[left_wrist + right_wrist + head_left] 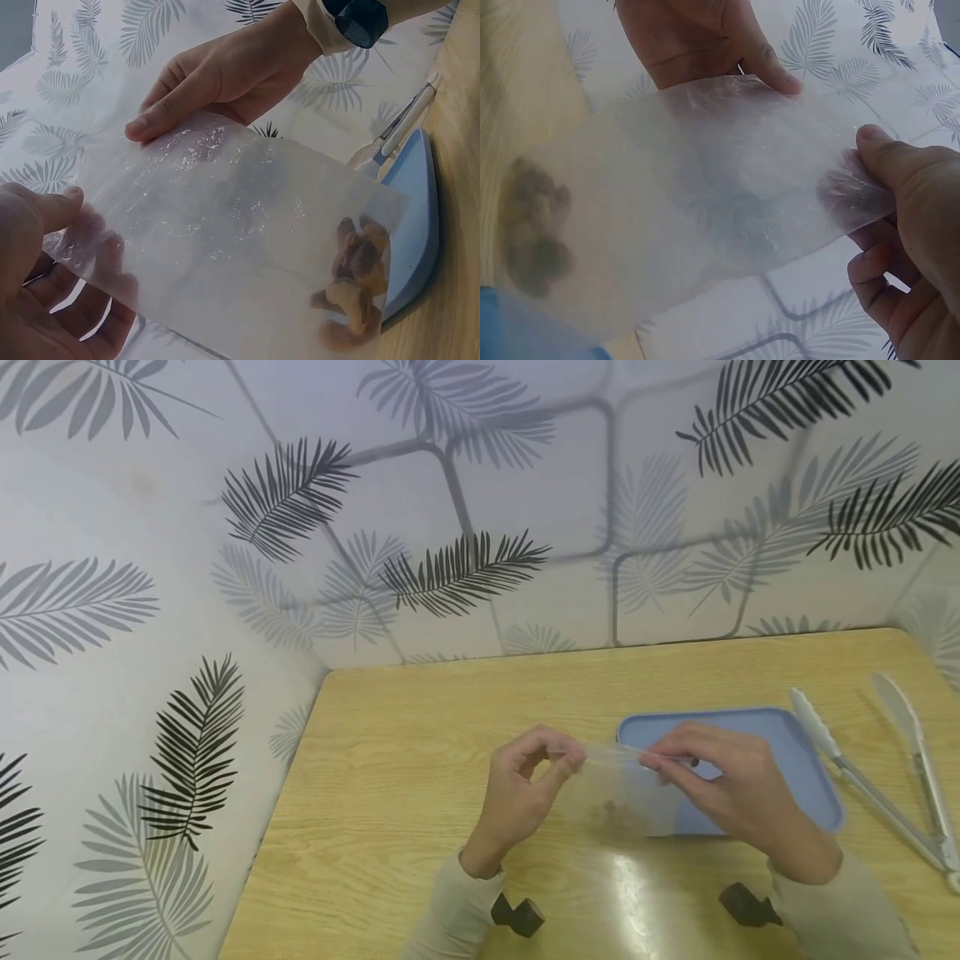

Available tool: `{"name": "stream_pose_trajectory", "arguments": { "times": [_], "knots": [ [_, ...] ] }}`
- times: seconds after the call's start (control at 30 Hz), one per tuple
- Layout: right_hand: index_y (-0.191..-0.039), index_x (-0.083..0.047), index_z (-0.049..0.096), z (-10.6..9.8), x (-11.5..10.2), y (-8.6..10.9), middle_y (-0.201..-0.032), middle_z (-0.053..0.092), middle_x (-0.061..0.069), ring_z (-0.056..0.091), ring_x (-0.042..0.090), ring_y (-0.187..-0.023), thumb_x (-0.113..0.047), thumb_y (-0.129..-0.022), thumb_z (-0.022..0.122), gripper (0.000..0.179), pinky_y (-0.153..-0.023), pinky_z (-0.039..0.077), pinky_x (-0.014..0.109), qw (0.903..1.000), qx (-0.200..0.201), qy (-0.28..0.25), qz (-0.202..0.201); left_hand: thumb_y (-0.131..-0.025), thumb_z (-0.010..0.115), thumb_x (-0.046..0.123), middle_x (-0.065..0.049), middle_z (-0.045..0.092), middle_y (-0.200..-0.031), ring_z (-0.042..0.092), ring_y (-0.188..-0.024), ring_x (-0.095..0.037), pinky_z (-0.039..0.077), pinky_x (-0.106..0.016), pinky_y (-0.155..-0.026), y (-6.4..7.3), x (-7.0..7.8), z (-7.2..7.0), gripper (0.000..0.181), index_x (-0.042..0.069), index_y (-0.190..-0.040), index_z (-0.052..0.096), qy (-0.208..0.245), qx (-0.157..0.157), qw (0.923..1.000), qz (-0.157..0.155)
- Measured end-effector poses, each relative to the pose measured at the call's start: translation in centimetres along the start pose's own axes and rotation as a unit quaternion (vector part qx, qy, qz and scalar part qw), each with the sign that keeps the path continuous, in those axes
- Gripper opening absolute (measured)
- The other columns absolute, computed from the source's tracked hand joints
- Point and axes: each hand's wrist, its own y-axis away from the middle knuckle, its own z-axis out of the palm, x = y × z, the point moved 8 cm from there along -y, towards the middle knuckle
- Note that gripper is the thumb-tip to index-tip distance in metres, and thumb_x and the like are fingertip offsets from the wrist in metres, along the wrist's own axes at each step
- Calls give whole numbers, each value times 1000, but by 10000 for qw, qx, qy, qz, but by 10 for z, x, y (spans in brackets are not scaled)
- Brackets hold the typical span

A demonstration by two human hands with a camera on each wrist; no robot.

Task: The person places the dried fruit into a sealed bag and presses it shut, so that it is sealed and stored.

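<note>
A see-through plastic bag (pixel 600 789) hangs between the two hands, over the table and overlapping the blue tray in the head view. My left hand (pixel 517 789) pinches one top corner between thumb and fingers; the right hand (pixel 738 777) pinches the opposite corner. Stretched between them, the bag's top edge runs nearly straight. Several small brown curved pieces (pixel 356 277) lie bunched at the bottom of the bag. Through the cloudy film of the bag (pixel 675 202) they look blurred in the right wrist view.
A blue rectangular tray (pixel 791 768) lies behind and under the right hand. Metal tongs (pixel 873 797) rest spread on the table right of it. The wooden table (pixel 390 760) meets a leaf-patterned wall (pixel 540 485) at the back and left. Each wrist wears a dark device (pixel 517 917).
</note>
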Motion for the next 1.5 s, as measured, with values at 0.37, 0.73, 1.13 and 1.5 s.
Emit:
{"name": "stream_pose_trajectory", "arguments": {
  "times": [0.37, 0.73, 1.13, 1.5],
  "knots": [
    [-82, -4, 76, -2, -3, -1, -70, 70, -1, 64, 1, -66, -32, -108, 70, 39, -70, 56, 11, 9989, -35, -474, -1, -97, 73, -11, -26, 77, -96, 73, -89, -24, 63, -30, -85, -2, 6, 4, 6, -6, -101, 73, -148, -114, 9996, 232],
    [-74, -9, 73, -12, 1, 1, -68, 71, 0, 59, -2, -65, -37, -100, 79, 39, -64, 51, 12, 9976, 120, -676, 111, -96, 72, -13, -28, 76, -95, 74, -90, -22, 62, -28, -87, -1, 7, 6, 6, -7, -100, 72, 8, -164, 9996, 217],
    [-81, -6, 78, -9, 2, 0, -73, 75, 3, 62, -1, -70, -36, -102, 78, 37, -67, 53, 13, 9978, 85, -650, 119, -96, 72, -13, -31, 74, -97, 75, -94, -30, 65, -36, -95, 0, 2, 11, 7, -10, -103, 72, 299, -393, 9988, 26],
    [-93, 0, 78, 7, -1, -2, -86, 76, 9, 67, 0, -88, -34, -109, 68, 39, -87, 56, 9, 9988, 32, -469, 159, -95, 73, -12, -25, 75, -93, 73, -89, -33, 66, -36, -89, -1, 16, 12, 8, -7, -100, 71, -18, -109, 9977, 668]
  ]
}}
